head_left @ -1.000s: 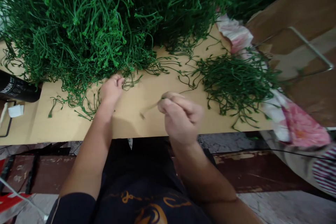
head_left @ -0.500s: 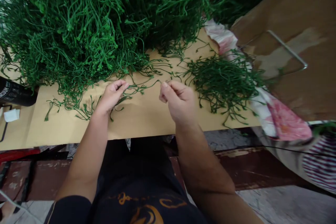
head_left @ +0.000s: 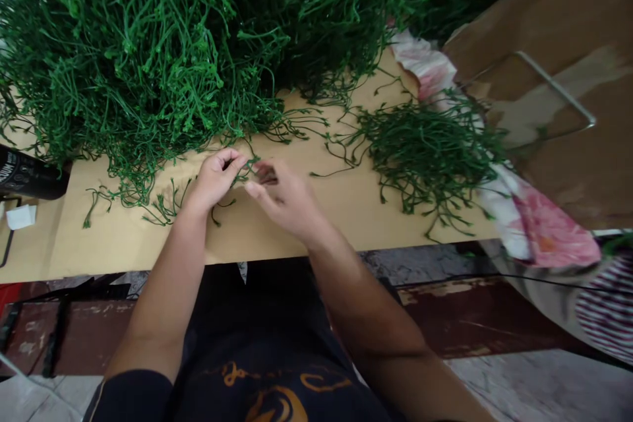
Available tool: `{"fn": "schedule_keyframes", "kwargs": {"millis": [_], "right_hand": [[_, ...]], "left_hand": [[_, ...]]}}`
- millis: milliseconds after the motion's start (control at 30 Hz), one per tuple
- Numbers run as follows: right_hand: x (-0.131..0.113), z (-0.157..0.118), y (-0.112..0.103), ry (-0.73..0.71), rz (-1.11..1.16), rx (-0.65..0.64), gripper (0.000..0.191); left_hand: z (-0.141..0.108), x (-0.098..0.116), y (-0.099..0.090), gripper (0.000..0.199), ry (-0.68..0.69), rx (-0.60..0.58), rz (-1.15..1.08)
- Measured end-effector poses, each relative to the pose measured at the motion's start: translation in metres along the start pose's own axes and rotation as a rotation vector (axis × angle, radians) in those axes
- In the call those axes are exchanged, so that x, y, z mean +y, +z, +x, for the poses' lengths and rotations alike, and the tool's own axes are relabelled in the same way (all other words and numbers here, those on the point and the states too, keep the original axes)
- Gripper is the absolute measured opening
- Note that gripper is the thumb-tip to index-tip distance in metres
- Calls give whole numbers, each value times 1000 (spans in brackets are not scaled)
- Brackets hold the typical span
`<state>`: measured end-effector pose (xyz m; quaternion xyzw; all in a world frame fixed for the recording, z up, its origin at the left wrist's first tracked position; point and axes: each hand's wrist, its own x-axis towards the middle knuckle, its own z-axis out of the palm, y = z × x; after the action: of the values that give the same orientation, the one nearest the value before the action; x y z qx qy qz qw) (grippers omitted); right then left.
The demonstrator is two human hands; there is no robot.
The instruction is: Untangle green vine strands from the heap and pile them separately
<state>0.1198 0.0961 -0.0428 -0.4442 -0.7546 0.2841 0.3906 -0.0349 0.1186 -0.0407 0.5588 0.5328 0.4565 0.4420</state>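
Observation:
My left hand (head_left: 216, 179) is closed in a pinch on a few thin green artificial plant stems (head_left: 241, 178) over the brown board. My right hand (head_left: 284, 201) is close beside it, thumb and fingers apart around the tips of those stems; its fingers are slightly blurred. Behind both hands rises a big heap of green plastic stems (head_left: 173, 59). To the right lies a smaller pile of similar stems (head_left: 420, 145). A single loose stem (head_left: 336, 170) trails from that pile's left side.
The board's front edge (head_left: 267, 256) runs before my body. At left stand a black bottle (head_left: 30, 171) and a white paper scrap (head_left: 21, 217). A cardboard sheet (head_left: 558, 165) with a metal handle and a pink-white floral cloth (head_left: 548, 224) border the right side.
My right hand has moved left from near the small pile to my left hand, and its fingers have opened. The stem it was pinching is no longer in it. My left hand has barely moved.

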Motion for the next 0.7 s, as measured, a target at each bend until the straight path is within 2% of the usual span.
{"fn": "schedule_keyframes", "kwargs": {"millis": [67,233,433,500,633,667,700], "right_hand": [[-8,1,15,51,54,-76,31],[-9,0,14,78,125,28,41],[-16,-18,25,26,128,42,35],[-27,-29,28,-84,119,31,32],[-55,-44,22,-535,217,-80,31],[-59,-44,17,-588,238,-96,31],[-60,-42,10,-575,239,-79,30]], "left_hand": [[1,-2,-1,17,0,37,18],[7,-6,-1,18,-45,78,43],[7,-6,1,18,-84,152,75],[8,-8,-1,16,-98,200,105],[15,-14,-12,18,-111,428,163],[15,-15,-15,19,-101,469,161],[15,-16,-17,20,-89,484,148]]}}
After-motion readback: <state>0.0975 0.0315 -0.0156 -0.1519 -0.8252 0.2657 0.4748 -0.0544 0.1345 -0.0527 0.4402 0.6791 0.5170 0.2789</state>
